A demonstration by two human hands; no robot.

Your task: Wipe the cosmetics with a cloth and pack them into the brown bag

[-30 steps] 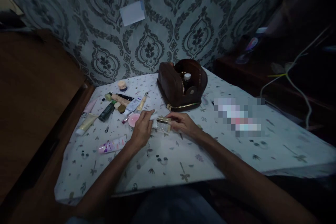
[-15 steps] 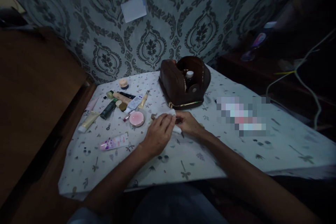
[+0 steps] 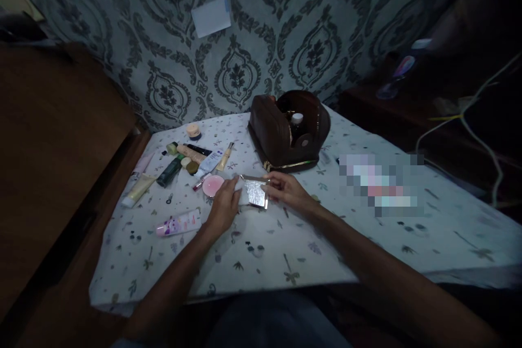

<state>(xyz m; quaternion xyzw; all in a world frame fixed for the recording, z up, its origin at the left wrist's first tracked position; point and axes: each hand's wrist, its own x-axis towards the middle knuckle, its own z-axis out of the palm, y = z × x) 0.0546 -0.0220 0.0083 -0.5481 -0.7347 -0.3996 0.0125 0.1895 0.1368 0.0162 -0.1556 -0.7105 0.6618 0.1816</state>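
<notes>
A flat rectangular case (image 3: 256,194) with a shiny silvery face and a thin metallic-looking edge is held over the table, its right side gripped by my right hand (image 3: 285,190). Folded white tissue (image 3: 243,192) sits in the closed fingers of my left hand (image 3: 224,204), touching the case's left side. Whether the silvery face is a mirror or foil, I cannot tell. Just left of my left hand lies a round pink compact (image 3: 212,185), partly covered by it. A tube with a purple print (image 3: 178,223) lies nearer to me.
Behind my hands stands an unzipped brown leather bag (image 3: 285,136) with a white-capped bottle (image 3: 297,119) inside. Several tubes and small jars cluster at the left, among them a dark green tube (image 3: 169,170) and a cream tube (image 3: 138,190). A blurred-out item (image 3: 375,182) lies right.
My left hand has drawn left with the tissue, uncovering the silvery face that was hidden beneath it. My right hand still holds the case. The view has shifted slightly.
</notes>
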